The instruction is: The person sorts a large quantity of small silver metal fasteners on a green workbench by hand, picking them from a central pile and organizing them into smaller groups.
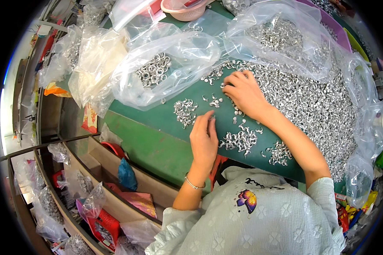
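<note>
Metal rings (242, 140) lie in small clusters on your desk (157, 144); your left hand (203, 138) pinches one, your right hand (242, 93) rests fingers spread on the heap, raking more near.

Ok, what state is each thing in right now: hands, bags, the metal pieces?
Left hand: fingertips pinched on a small metal piece.
Right hand: flat, fingers in the loose pile.
Clear bag of rings: open, lying on the green mat.
Small sorted heaps: separate clusters on the mat.
Pink bowl: upright.
</note>
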Demonstrator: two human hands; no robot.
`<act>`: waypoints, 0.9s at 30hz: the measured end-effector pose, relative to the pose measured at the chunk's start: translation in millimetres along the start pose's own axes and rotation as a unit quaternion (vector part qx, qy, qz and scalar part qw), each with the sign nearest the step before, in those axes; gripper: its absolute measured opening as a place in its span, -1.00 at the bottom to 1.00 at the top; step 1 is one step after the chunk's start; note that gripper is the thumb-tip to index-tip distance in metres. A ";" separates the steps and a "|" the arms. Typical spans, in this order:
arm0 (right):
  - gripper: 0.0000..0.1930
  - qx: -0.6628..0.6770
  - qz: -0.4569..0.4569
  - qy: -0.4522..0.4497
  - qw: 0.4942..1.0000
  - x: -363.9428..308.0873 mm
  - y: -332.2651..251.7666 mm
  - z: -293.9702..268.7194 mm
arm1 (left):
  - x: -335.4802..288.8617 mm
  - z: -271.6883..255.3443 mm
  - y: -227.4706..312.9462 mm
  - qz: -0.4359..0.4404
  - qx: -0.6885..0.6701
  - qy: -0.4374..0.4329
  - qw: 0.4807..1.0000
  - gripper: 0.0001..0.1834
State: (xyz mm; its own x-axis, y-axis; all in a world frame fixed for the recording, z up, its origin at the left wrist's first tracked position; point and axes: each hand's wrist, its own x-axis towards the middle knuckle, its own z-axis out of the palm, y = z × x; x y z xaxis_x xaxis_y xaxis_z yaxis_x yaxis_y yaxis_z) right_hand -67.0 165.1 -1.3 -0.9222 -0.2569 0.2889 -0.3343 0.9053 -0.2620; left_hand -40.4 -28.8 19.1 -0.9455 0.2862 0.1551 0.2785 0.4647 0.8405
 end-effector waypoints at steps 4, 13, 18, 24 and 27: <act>-0.87 0.046 0.060 0.119 0.990 -1.3 -2.2 -4.9 | -1.7 7.6 -1.5 0.018 -0.008 -0.008 1.000 -0.81; -0.91 -0.029 0.094 0.088 0.991 -9.7 1.9 -22.3 | -7.6 7.5 0.6 0.030 -0.024 -0.026 0.999 -0.84; -0.92 0.000 0.097 0.094 0.991 -38.8 -3.8 -32.2 | -11.1 11.4 -3.3 0.043 -0.044 -0.033 0.998 -0.85; -0.95 -0.095 0.117 0.100 0.983 -43.8 0.5 -40.2 | -12.6 14.6 -3.0 0.079 -0.023 -0.051 0.995 -0.87; -0.96 -0.036 0.125 0.146 0.981 -48.6 2.6 -45.6 | -15.4 12.7 -0.9 0.078 -0.023 -0.080 0.993 -0.87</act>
State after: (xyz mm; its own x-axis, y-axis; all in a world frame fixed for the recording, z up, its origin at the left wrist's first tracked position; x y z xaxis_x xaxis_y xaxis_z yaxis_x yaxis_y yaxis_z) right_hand -14.2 195.3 26.0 -0.8756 0.0734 0.4775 -0.0813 0.9519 -0.2955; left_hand -23.9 -22.9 9.3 -0.8513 0.4836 0.2034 0.4079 0.3664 0.8363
